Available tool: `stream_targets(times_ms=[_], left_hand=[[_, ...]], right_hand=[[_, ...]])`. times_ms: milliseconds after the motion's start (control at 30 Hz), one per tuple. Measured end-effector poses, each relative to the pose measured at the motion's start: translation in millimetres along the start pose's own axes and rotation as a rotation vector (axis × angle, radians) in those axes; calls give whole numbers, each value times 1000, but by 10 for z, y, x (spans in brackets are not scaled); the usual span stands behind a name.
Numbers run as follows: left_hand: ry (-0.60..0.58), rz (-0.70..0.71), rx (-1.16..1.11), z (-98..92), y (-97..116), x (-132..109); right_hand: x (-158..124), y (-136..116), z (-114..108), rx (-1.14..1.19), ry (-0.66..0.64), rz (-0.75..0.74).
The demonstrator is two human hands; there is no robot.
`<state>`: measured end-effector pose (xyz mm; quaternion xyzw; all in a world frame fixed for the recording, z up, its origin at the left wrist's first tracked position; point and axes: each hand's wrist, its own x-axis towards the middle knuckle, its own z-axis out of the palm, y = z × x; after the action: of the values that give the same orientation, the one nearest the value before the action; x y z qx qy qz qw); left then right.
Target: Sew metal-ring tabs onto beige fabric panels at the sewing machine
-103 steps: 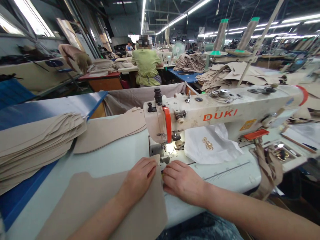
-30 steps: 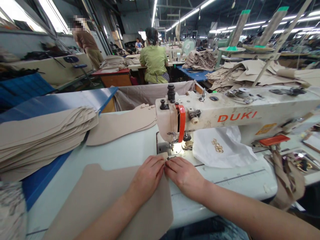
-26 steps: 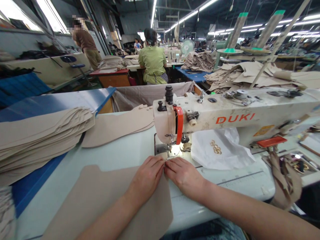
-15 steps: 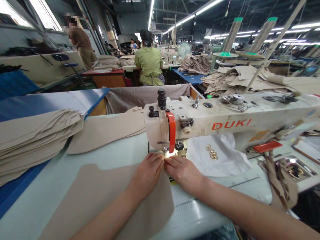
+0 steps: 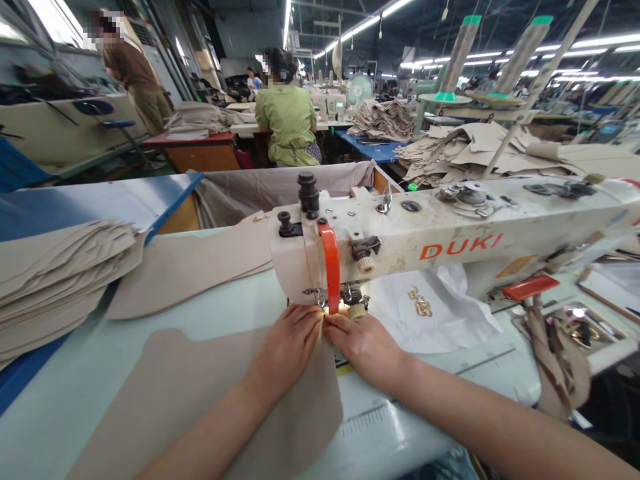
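Note:
A large beige fabric piece (image 5: 200, 373) lies on the pale table of a white sewing machine (image 5: 400, 233). Its top edge reaches the lit needle area beneath the machine's red guard (image 5: 330, 267). My left hand (image 5: 287, 343) is closed on the fabric edge, just left of the needle area. Close beside it, my right hand (image 5: 365, 347) pinches the same piece at its right edge. The fingertips of both hands nearly meet, and the needle itself is hidden.
Stacked beige pieces (image 5: 60, 280) lie at the left, with another beige piece (image 5: 200, 263) behind. Gold rings (image 5: 421, 303) rest on white material (image 5: 450, 327) under the machine arm. Fabric strips (image 5: 555, 360) hang at the right. A person in green (image 5: 287, 120) sits ahead.
The view has shifted slightly, so most things appear a little further left. Both hands remain on the fabric at the needle area, with little visible change in their grip.

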<state>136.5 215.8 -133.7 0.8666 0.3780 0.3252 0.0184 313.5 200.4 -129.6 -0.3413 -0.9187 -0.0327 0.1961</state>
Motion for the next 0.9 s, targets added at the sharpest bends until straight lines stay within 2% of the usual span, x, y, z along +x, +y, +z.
stream_targets(times_ms=[333, 567, 900], left_hand=[[23, 35, 68, 10, -67, -13], [41, 89, 109, -5, -74, 8], [-1, 50, 82, -11, -118, -9]], right_hand=[[41, -9, -10, 15, -59, 36], [35, -12, 36, 5, -31, 42], [63, -24, 61, -14, -39, 50]])
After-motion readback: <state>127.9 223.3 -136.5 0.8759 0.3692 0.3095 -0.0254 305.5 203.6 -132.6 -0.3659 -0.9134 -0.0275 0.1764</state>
